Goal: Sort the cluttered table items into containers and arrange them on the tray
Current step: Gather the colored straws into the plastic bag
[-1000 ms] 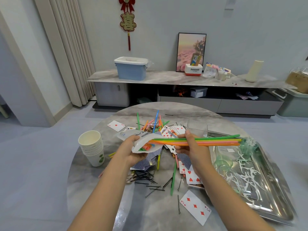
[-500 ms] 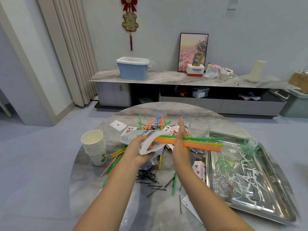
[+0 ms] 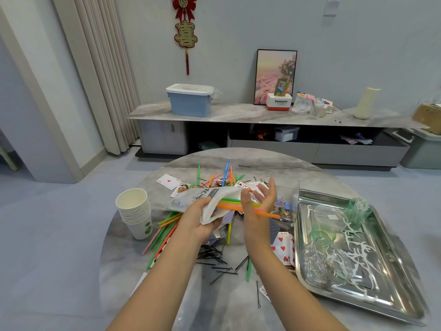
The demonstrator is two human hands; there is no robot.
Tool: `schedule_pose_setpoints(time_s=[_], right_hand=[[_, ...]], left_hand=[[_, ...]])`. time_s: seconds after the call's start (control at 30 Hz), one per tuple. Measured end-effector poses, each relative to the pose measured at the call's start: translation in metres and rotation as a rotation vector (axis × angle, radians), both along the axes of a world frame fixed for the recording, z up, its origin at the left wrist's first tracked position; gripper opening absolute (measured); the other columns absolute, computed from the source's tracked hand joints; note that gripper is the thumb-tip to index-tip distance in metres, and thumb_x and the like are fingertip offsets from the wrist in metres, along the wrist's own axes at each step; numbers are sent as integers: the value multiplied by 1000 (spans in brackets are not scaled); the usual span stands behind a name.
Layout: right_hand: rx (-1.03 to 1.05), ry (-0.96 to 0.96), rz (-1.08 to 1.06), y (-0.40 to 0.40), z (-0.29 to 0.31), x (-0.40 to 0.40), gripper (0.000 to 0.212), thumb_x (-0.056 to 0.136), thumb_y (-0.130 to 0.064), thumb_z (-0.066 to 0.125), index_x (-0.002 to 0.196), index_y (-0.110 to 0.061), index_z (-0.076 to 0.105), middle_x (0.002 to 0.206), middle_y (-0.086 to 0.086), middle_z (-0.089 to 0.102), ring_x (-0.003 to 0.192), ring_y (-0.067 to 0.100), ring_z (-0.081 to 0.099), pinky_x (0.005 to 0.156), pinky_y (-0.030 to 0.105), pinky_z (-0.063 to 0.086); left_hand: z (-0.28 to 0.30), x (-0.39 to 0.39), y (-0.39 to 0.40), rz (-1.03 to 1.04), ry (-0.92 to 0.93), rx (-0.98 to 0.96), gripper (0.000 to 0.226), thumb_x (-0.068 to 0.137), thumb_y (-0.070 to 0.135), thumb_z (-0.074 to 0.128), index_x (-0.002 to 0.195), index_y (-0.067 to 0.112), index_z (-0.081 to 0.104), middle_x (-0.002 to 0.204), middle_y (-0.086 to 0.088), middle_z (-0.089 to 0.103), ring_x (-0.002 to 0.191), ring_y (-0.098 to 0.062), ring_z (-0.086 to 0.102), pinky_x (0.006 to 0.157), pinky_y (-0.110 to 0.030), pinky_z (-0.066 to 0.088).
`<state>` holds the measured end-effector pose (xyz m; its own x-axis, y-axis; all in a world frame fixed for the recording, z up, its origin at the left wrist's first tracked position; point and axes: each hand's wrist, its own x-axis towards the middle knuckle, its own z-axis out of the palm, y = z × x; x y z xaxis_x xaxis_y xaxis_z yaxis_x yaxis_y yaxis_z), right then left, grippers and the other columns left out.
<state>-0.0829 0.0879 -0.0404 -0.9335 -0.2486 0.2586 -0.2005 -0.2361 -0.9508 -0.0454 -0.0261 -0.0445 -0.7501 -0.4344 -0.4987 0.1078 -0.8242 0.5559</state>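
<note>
Two hands work above the cluttered worktop (image 3: 167,161). Left hand (image 3: 200,220) has its grip closed round a white plastic bag (image 3: 205,199), from whose mouth a bundle of coloured straws (image 3: 238,205) sticks out. Right hand (image 3: 259,206) is spread, fingers straight, palm against the straws. Just beside it to the right lies the metal tray (image 3: 393,295); stacked paper cups (image 3: 136,211) stand at the left.
</note>
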Motion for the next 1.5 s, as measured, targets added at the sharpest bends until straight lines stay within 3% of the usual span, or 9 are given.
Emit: schedule_pose_setpoints(time_s=[0.2, 0.37, 0.53, 0.63, 0.8, 1.0, 1.3, 1.4, 1.5], right_hand=[[-99, 193, -183, 16, 3, 6, 53, 77, -53, 55, 124, -44, 32, 127, -4, 47, 113, 1, 50, 97, 18, 39], [427, 488, -115, -4, -11, 2, 67, 89, -67, 11, 143, -30, 28, 145, -10, 32, 131, -10, 17, 107, 21, 12], [465, 319, 58, 4, -15, -1, 73, 84, -74, 8, 146, -35, 16, 153, -8, 8, 137, -4, 2, 109, 23, 5], [326, 62, 106, 16, -8, -8, 50, 98, -48, 26, 142, -26, 32, 143, -6, 33, 132, 7, 32, 104, 22, 28], [250, -397, 293, 41, 13, -31, 28, 100, -25, 40, 105, -8, 61, 79, 9, 67, 60, 16, 66, 56, 28, 55], [385, -417, 403, 91, 31, -49, 34, 96, -10, 47, 129, -15, 49, 89, 13, 65, 60, 20, 67, 62, 35, 58], [399, -425, 448, 143, 60, -82, 32, 97, -36, 45, 111, -14, 64, 88, 7, 69, 71, 19, 65, 57, 32, 54], [591, -139, 289, 149, 61, -91, 34, 97, -19, 40, 127, -23, 55, 109, 2, 66, 87, 15, 64, 81, 38, 52], [833, 401, 359, 152, 59, -95, 66, 91, -12, 54, 140, -46, 26, 147, -17, 28, 134, 7, 32, 110, 32, 30]], left_hand=[[6, 2, 4, 10, -29, -35, 14, 94, 4, 45, 81, 4, 48, 65, -13, 46, 61, -21, 46, 47, -25, 50], [7, 1, 11, -31, -22, -77, 13, 93, 3, 45, 81, 3, 51, 51, -11, 55, 50, -19, 54, 54, -29, 50], [6, 1, 9, -44, -51, -134, 13, 92, 2, 47, 81, 3, 54, 55, -13, 59, 60, -23, 57, 60, -32, 48], [12, 3, 11, -87, -32, -172, 11, 92, 3, 50, 83, 6, 56, 57, -11, 62, 64, -23, 58, 63, -34, 45], [13, -1, 29, -253, -13, -269, 14, 91, 8, 53, 104, 4, 60, 68, -9, 69, 55, -18, 67, 55, -29, 51], [19, -12, 53, -437, -13, -275, 35, 89, 7, 56, 124, 2, 54, 103, -17, 67, 73, -23, 65, 57, -29, 56], [55, -51, 97, -648, -17, -418, 26, 88, 10, 58, 114, 6, 59, 84, -8, 69, 66, -17, 67, 54, -27, 55], [67, -49, 84, -667, -43, -452, 15, 87, 13, 60, 101, 8, 61, 83, -6, 68, 71, -18, 65, 59, -28, 56], [78, -40, 66, -650, -72, -473, 14, 83, 14, 61, 95, 7, 62, 91, -9, 65, 80, -22, 61, 71, -32, 50]])
